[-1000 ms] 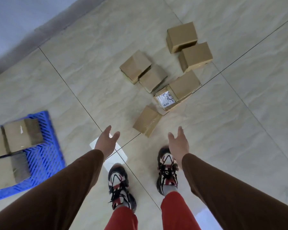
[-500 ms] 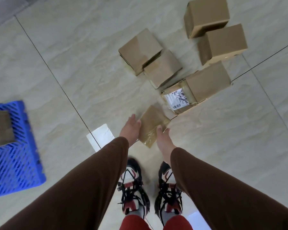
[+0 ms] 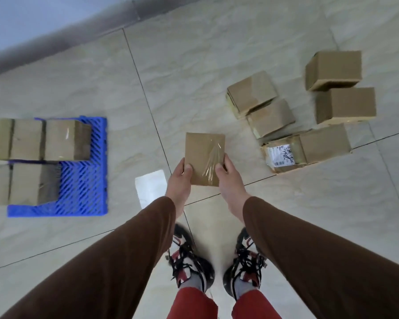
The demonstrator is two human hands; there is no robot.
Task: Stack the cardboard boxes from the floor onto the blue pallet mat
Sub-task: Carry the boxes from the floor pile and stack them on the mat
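Shoes (image 3: 190, 268) planted on the tile, you stand upright with both arms out in front. Your left hand (image 3: 179, 180) and right hand (image 3: 228, 180) pinch one box (image 3: 204, 161) from either side near its lower edge, thumbs laid over the taped top and fingers curled underneath out of sight. That two-sided hold probably serves to keep the flat face level for the carry. The box is off the floor, between the pile and the mat (image 3: 83, 187). A white sheet (image 3: 150, 187) lies on the tile just left of your left hand. To your left, the mat carries several boxes packed tight along its far side, leaving its near and right edges bare, so the free corner looks like the natural landing spot. To your right, five more boxes (image 3: 271, 117) wait clustered on the floor, one bearing a label (image 3: 279, 154). Beyond everything, the wall's base (image 3: 62, 38) runs across.
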